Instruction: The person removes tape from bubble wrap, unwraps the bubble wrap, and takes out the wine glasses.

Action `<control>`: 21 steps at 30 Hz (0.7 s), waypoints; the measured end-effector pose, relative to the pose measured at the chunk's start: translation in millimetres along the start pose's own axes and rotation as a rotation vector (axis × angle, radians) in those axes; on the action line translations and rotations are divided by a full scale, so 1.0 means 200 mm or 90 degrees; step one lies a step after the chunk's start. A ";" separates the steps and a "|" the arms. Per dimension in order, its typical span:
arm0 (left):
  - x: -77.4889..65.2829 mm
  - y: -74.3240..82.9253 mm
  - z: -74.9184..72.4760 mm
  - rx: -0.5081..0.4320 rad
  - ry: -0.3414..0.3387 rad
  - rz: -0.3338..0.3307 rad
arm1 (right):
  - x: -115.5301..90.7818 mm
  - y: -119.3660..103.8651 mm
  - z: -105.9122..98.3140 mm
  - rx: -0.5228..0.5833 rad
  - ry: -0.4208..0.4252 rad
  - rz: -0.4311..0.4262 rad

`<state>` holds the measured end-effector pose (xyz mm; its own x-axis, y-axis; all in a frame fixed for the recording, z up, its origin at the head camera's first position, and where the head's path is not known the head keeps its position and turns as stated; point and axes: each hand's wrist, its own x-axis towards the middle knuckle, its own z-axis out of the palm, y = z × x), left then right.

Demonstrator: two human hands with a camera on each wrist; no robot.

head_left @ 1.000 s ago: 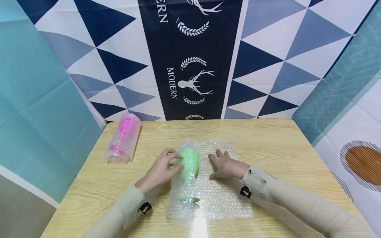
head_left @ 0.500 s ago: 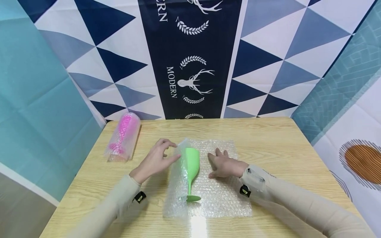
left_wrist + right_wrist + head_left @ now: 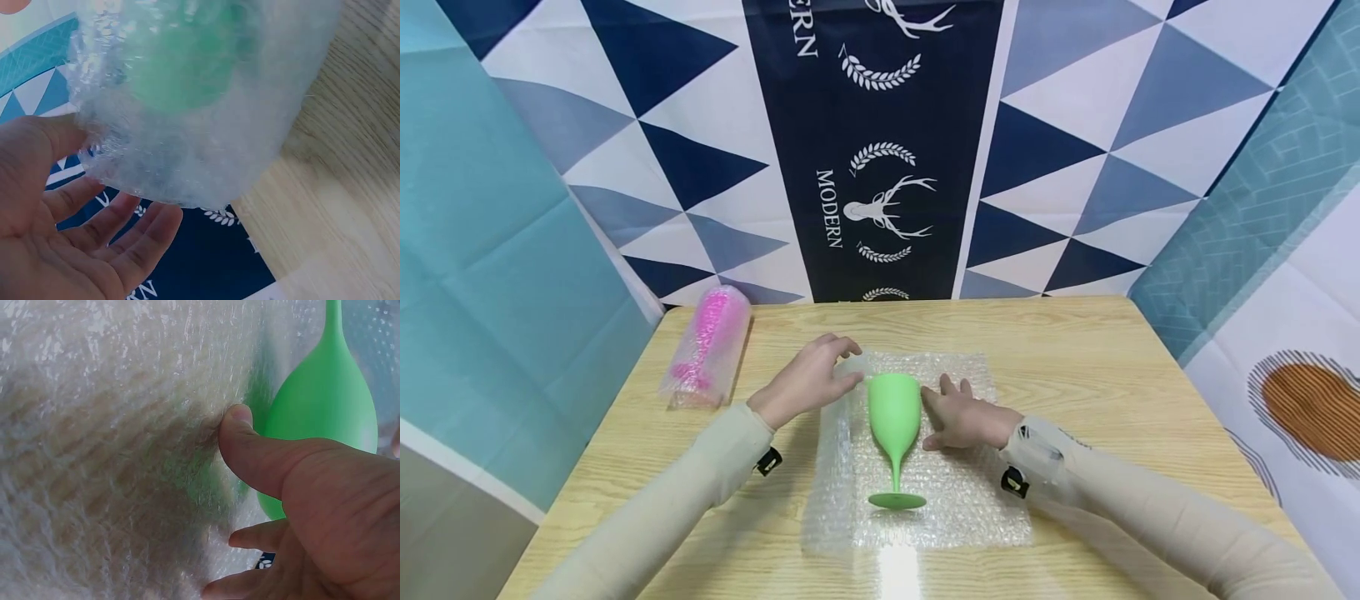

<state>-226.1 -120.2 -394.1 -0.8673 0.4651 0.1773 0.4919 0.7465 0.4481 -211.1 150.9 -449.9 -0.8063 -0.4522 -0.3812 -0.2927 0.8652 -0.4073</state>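
Note:
A green plastic goblet lies on its side on a sheet of bubble wrap, its bowl away from me and its foot toward me. The wrap's left edge curls up beside the goblet. My left hand is at the far left corner of the wrap; in the left wrist view its thumb touches the wrap's edge, and a gap separates the thumb from the spread fingers. My right hand rests on the wrap just right of the bowl, fingers spread, thumb down on the plastic.
A pink goblet rolled in bubble wrap lies at the back left corner of the wooden table. Patterned cloth hangs behind the table, with more cloth at both sides.
The wrap's left flap, which covered the goblet, has swung back to the left and bares it. The goblet has shifted slightly right. My left hand has moved forward; the right hand has stayed.

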 end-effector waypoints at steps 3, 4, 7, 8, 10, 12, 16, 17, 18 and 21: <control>-0.01 -0.03 0.00 0.013 0.009 -0.002 | 0.00 0.00 0.00 0.001 0.001 0.003; -0.01 -0.03 0.00 0.019 0.012 -0.003 | 0.01 0.00 0.01 0.002 0.002 0.004; -0.03 -0.06 -0.02 0.024 0.017 -0.013 | 0.02 0.00 0.01 0.000 0.004 0.007; -0.03 -0.07 -0.02 0.024 0.016 -0.017 | 0.02 0.00 0.01 0.000 0.005 0.006; -0.05 -0.08 -0.03 0.021 0.017 -0.026 | 0.02 0.00 0.01 0.000 0.005 0.007; -0.06 -0.10 -0.04 0.016 0.019 -0.037 | 0.02 0.00 0.01 0.000 0.005 0.004; -0.09 -0.15 -0.05 0.011 0.033 -0.057 | 0.03 0.00 0.01 0.005 0.007 -0.003; -0.10 -0.16 -0.05 0.008 0.036 -0.062 | 0.03 0.00 0.01 0.003 0.008 -0.006; -0.10 -0.17 -0.05 0.007 0.040 -0.065 | 0.03 0.01 0.01 0.003 0.010 -0.007; -0.13 -0.21 -0.07 0.001 0.047 -0.080 | 0.02 0.02 0.02 0.001 0.016 -0.014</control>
<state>-225.3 -169.0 -405.6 -0.9250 0.3326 0.1836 0.3798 0.7969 0.4697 -214.6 151.9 -456.1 -0.8126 -0.4653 -0.3511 -0.3098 0.8550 -0.4160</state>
